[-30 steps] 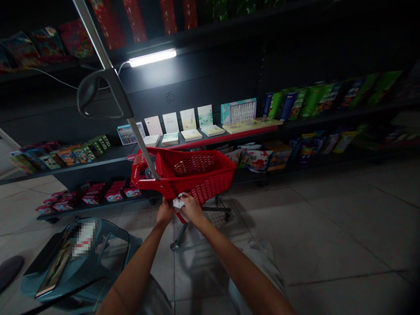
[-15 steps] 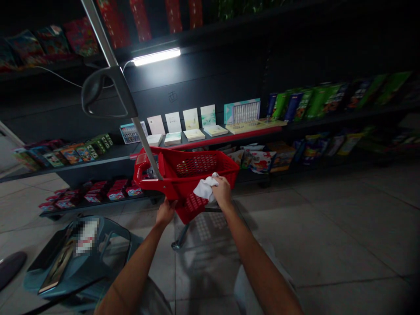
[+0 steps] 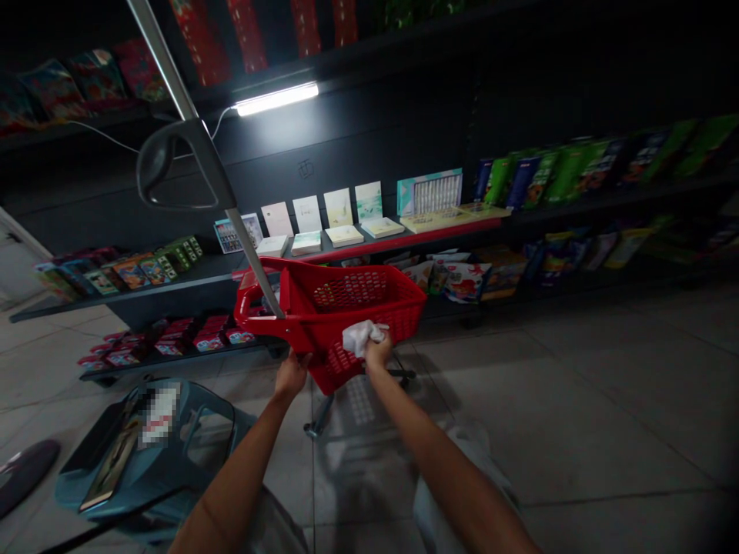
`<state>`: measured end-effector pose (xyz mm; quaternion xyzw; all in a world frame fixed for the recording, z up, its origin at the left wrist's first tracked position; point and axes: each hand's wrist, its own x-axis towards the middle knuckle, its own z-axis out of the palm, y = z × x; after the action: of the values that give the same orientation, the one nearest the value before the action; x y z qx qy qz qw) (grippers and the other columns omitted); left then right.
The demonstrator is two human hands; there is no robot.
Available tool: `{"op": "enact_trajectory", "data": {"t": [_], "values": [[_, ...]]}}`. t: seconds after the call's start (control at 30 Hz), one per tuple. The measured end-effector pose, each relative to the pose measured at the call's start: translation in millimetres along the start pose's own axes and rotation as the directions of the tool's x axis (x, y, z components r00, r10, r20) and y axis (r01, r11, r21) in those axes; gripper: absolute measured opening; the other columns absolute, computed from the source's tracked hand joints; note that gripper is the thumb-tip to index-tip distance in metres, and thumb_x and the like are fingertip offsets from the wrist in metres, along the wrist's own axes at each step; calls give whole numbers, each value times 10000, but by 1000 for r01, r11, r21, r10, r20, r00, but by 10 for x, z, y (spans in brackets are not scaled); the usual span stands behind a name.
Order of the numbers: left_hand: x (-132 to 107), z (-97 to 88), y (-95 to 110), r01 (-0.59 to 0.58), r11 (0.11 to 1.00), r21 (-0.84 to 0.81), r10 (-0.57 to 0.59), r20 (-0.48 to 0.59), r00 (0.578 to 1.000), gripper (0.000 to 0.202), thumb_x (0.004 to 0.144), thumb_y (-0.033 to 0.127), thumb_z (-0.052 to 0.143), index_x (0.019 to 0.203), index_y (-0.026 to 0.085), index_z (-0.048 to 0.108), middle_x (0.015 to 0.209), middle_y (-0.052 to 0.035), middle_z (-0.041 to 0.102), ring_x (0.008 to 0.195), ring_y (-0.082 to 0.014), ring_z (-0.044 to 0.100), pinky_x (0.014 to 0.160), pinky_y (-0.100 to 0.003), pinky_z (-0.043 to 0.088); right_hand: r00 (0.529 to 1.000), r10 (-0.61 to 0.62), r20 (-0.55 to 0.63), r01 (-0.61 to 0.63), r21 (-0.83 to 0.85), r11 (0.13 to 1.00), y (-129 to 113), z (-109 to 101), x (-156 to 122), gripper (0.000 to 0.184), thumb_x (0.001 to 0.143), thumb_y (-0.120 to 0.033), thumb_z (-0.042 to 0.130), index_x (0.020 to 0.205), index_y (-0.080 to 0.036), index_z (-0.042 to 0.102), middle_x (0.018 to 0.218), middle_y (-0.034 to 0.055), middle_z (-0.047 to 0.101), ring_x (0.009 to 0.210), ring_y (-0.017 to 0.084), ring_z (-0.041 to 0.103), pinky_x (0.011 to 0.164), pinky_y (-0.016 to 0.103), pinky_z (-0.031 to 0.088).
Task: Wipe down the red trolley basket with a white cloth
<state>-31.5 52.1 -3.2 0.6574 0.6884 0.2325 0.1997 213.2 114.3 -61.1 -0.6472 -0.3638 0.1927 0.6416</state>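
A small red shopping cart (image 3: 305, 323) with a perforated basket stands in front of me, a metal pole with a grey loop handle (image 3: 216, 181) rising from its left part. My left hand (image 3: 292, 375) grips the lower edge of the cart's left end, thumb and fingers closed on the red plastic. In my right hand (image 3: 378, 352) is a bunched white cloth (image 3: 359, 337), which lies against the near side of the basket. The fingertips of the right hand are partly hidden by the cloth.
A dark shelf (image 3: 340, 252) behind the cart carries notebooks, boxes and snack bags. At lower left stands a blue-grey plastic stool (image 3: 196, 415) with a flat item on top. A lit tube lamp (image 3: 277, 98) hangs above. A dark round base (image 3: 26, 473) sits at far left.
My right hand has moved down and slightly left with the white cloth along the basket's near side. My left hand keeps its hold on the cart. The view has shifted slightly.
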Motion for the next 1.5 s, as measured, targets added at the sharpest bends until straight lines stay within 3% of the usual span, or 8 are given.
{"op": "enact_trajectory", "data": {"t": [0.3, 0.4, 0.6, 0.7, 0.9, 1.0, 1.27, 1.5], "values": [[17, 32, 18, 40, 997, -67, -41, -12, 999, 489, 1036, 455, 484, 1444, 188, 458, 1241, -134, 753, 1008, -234, 760, 868, -318, 540, 981, -86, 175, 97, -52, 994, -128, 250, -640, 762, 758, -488, 664, 1377, -115, 423, 1404, 254, 507, 1330, 311, 524, 1066, 443, 483], [12, 45, 27, 27, 997, -75, -28, -2, 1000, 463, 1037, 447, 486, 1423, 190, 475, 1243, -127, 754, 996, -226, 763, 857, -308, 543, 989, -38, 139, 49, -77, 996, -181, 204, -519, 617, 791, -499, 665, 1258, -139, 480, 1315, 236, 563, 1301, 321, 521, 1080, 485, 455], [-5, 37, 34, 14, 998, -56, -14, -2, 1000, 457, 1037, 439, 493, 1426, 199, 482, 1238, -119, 756, 993, -214, 764, 855, -294, 538, 956, -221, 194, 250, -135, 959, -272, -55, -353, 341, 848, -325, 643, 1155, -183, 598, 1169, 130, 611, 1123, 265, 605, 1021, 407, 499], [-22, 2, 59, 24, 999, -44, -24, -6, 1000, 469, 1035, 447, 496, 1428, 192, 482, 1226, -128, 759, 976, -218, 766, 861, -301, 541, 842, -312, 440, 437, -216, 873, -382, -223, -389, 285, 909, -314, 628, 1163, -193, 664, 1218, 120, 613, 1064, 228, 647, 988, 339, 509], [-99, -87, 141, 45, 998, -48, -45, -12, 999, 468, 1000, 472, 553, 1381, 201, 539, 1209, -128, 765, 1032, -256, 758, 883, -336, 566, 416, -290, 862, 731, -127, 671, -362, -261, -863, 395, 894, -210, 649, 1288, -219, 651, 1402, 98, 594, 1207, 217, 633, 1011, 301, 513], [-134, -128, 163, 25, 999, -23, -25, -1, 1000, 457, 994, 462, 566, 1366, 198, 553, 1201, -130, 768, 1038, -260, 759, 892, -334, 562, 353, -191, 916, 767, -166, 620, -290, -165, -1114, 459, 871, -165, 641, 1325, -232, 640, 1379, 91, 622, 1199, 222, 640, 987, 311, 531], [-126, -190, 106, -3, 1000, 8, 3, 10, 1000, 430, 999, 429, 558, 1354, 185, 558, 1163, -133, 774, 1015, -262, 762, 888, -347, 559, 478, -189, 858, 752, -289, 593, -427, -307, -848, 487, 884, -91, 560, 1336, -244, 660, 1413, 111, 625, 1258, 234, 615, 1001, 322, 509], [-28, -229, -37, -15, 999, -34, 14, -20, 1000, 409, 990, 456, 584, 1315, 208, 572, 1144, -110, 782, 1023, -261, 761, 855, -361, 591, 919, -120, 375, 295, -452, 842, -269, -948, 215, 298, 932, -309, 656, 1207, -224, 734, 1215, 100, 695, 1042, 214, 673, 910, 291, 515]]}}
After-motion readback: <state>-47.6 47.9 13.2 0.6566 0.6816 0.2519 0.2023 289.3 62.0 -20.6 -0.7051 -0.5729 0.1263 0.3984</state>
